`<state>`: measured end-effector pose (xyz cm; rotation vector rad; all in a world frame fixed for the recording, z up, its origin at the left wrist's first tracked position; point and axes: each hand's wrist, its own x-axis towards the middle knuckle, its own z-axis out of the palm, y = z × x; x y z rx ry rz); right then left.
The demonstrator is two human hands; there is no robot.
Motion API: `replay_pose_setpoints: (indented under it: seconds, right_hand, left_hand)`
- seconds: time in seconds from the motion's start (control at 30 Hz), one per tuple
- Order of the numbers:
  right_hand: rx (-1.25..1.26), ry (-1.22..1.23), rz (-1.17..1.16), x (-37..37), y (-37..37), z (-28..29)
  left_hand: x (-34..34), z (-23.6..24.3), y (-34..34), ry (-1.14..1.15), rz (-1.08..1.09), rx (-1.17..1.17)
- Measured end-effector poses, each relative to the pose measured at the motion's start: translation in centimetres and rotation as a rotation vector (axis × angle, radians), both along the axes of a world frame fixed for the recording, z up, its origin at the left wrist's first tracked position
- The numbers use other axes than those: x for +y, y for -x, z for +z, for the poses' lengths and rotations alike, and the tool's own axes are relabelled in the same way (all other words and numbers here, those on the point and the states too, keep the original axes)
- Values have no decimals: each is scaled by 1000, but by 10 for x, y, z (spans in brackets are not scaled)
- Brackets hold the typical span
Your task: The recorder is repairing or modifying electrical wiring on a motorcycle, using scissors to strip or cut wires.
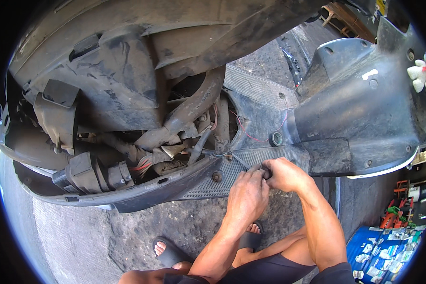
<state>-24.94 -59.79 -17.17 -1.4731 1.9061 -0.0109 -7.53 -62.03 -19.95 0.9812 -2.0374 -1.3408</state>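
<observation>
A dusty scooter lies across the view, with grey ribbed footboard [201, 188] and exposed frame tube [196, 102]. A thin grey cable [241, 159] runs from a wiring bundle [151, 161] down to my hands, over the footboard. My left hand [248, 196] is closed at the cable's end, fingertips pressed together. My right hand [286, 175] is closed beside it, touching it, pinching something small and dark that the fingers mostly hide. A thin red wire [248, 135] loops over the floor panel near a round black-rimmed opening [275, 138], just above my hands.
The seat-side bodywork [113, 80] fills the upper left, the front leg shield [364, 111] the right, with a small white plush toy [419, 75]. My sandalled feet [168, 252] stand on rough pavement [80, 236]. Red tools [395, 213] and a blue sticker-covered surface [383, 251] are at lower right.
</observation>
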Motion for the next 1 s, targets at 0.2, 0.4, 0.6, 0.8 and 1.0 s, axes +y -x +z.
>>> replay_pose_setpoints:
  seconds: [0.2, 0.4, 0.6, 0.8, 1.0]
  right_hand:
    - [-165, 98, -200, -12, 2, 16]
    - [227, 677, -313, -44, -30, -26]
    - [296, 618, -342, -47, -29, -39]
    - [179, 845, -326, -17, -35, -21]
    - [280, 739, -201, -32, -30, -51]
  left_hand:
    - [0, 0, -1, 39, 61, 15]
    - [-5, 3, -3, -247, 311, 213]
    - [-2, -3, 1, -335, 409, 354]
    - [-8, 3, -3, -266, 473, 302]
    - [7, 10, -1, -294, 507, 509]
